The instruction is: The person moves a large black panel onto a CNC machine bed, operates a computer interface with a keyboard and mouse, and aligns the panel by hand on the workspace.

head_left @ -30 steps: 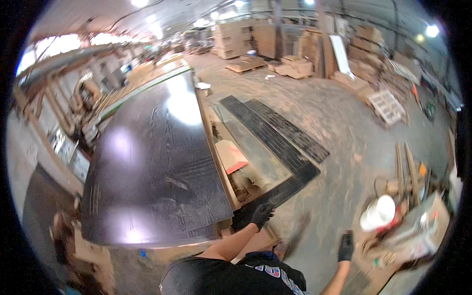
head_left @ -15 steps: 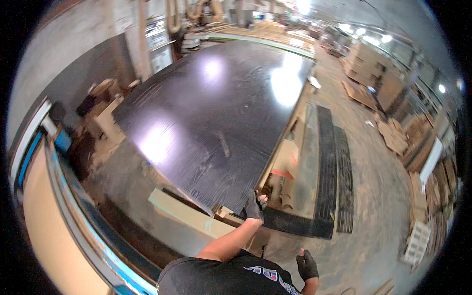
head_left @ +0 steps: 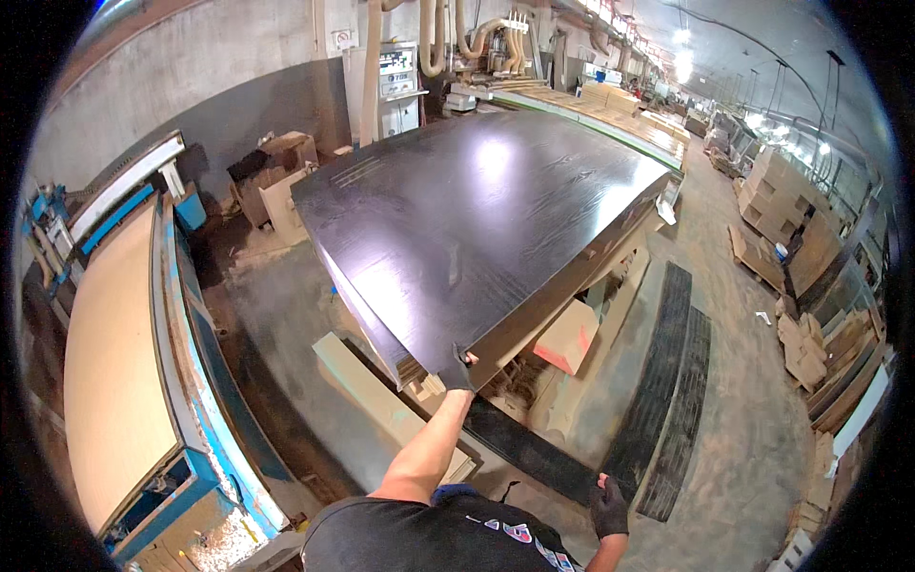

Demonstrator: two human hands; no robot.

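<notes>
A large, glossy black wood-grain panel (head_left: pixel 534 229) takes up the middle of the view, tilted so that the light brown side along its right edge shows. At its near corner my left hand (head_left: pixel 457 370), in a dark fingerless glove, grips the edge; some of the fingers are hidden against the dark surface. My right hand (head_left: pixel 608 510), gloved the same way, hangs low at the right, its fingers loosely bent and no object visible in it. Beyond that hand lie long black strips (head_left: pixel 658 353) on the floor, apart from the panel.
A pale beam (head_left: pixel 367 381) lies below the panel's near left edge. A cardboard piece with a red edge (head_left: pixel 568 338) sits under its right side. Left stands a blue-framed machine bed (head_left: pixel 124 353); a control cabinet (head_left: pixel 398 91) is behind. Stacked cardboard (head_left: pixel 786 191) lines the right.
The panel's near right part has come up, exposing its side edge. My left hand has kept its corner grip. The whole view has shifted, showing more of the machine on the left.
</notes>
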